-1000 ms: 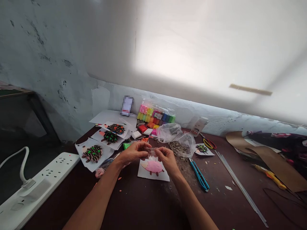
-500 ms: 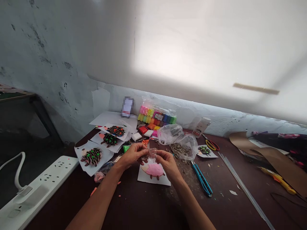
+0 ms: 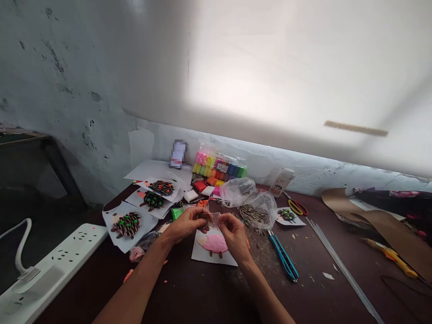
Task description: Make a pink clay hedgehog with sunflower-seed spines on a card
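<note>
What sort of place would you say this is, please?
Probably a craft workspace, judging by the hedgehog pictures, the cutter and what looks like coloured clay.

Coloured clay packs, scissors and spiky hedgehog pictures mark a craft workspace.
</note>
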A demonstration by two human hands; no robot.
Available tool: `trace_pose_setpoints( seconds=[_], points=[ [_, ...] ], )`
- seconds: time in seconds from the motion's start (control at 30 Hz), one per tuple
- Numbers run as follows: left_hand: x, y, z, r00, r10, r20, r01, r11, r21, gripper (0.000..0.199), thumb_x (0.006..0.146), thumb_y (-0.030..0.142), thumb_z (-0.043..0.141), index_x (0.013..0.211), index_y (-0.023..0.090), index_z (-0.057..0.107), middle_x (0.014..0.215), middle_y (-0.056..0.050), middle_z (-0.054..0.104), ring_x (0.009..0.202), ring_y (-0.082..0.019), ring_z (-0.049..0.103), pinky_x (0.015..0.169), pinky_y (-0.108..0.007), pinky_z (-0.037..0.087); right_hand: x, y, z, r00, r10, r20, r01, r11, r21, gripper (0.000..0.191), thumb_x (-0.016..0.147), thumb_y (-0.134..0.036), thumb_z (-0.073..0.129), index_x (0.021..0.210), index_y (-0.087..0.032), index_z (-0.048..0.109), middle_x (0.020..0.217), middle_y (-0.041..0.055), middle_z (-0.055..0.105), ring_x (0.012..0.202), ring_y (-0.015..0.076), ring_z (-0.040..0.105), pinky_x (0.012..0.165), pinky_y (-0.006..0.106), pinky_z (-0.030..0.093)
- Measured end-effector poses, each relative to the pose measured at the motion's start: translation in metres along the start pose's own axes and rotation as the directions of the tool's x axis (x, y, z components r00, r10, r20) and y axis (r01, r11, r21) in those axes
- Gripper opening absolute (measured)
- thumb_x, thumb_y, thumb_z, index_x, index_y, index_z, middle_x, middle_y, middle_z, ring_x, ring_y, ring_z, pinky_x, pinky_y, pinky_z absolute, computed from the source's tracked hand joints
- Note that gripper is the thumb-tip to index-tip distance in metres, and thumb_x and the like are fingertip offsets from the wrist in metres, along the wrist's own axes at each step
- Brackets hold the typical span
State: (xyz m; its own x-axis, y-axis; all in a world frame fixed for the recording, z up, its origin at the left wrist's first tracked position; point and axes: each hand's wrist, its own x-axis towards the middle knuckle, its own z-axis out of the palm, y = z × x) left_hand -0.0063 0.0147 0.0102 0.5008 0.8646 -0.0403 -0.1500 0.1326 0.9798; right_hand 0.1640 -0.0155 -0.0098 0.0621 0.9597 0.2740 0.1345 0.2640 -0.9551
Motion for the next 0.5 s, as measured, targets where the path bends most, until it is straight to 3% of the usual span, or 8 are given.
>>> trace_pose_setpoints(
  seconds=[0.17,0.5],
  points=[
    [0.002,-0.003,0.001,0.997,-0.018,-0.069,0.015,0.999,-0.05,0.038,0.061,0.024,0.072,0.094,0.013,0.058,0.076,-0.002,0.065,0.06,-0.011,0.061,0.058,-0.025,0.05,0.0,-0.001,-0.003,0.996,0.031,0.082,-0.031,0.999,0.006,0.02,0.074,-0.037,0.065,0.08,-0.02,0.074,0.081,0.0047,0.069,0.076,0.018,0.057,0.069,0.028,0.043],
    [0.008,-0.013,0.005,0.997,0.006,-0.077,-0.01,0.999,-0.053,0.034,0.061,0.027,0.069,0.089,0.014,0.057,0.07,0.001,0.063,0.056,-0.01,0.06,0.054,-0.023,0.048,-0.004,-0.006,-0.001,0.996,-0.003,0.091,0.017,0.987,-0.158,0.018,0.075,-0.029,0.061,0.083,-0.02,0.074,0.074,0.0021,0.064,0.062,0.0126,0.046,0.058,0.024,0.036]
  ],
)
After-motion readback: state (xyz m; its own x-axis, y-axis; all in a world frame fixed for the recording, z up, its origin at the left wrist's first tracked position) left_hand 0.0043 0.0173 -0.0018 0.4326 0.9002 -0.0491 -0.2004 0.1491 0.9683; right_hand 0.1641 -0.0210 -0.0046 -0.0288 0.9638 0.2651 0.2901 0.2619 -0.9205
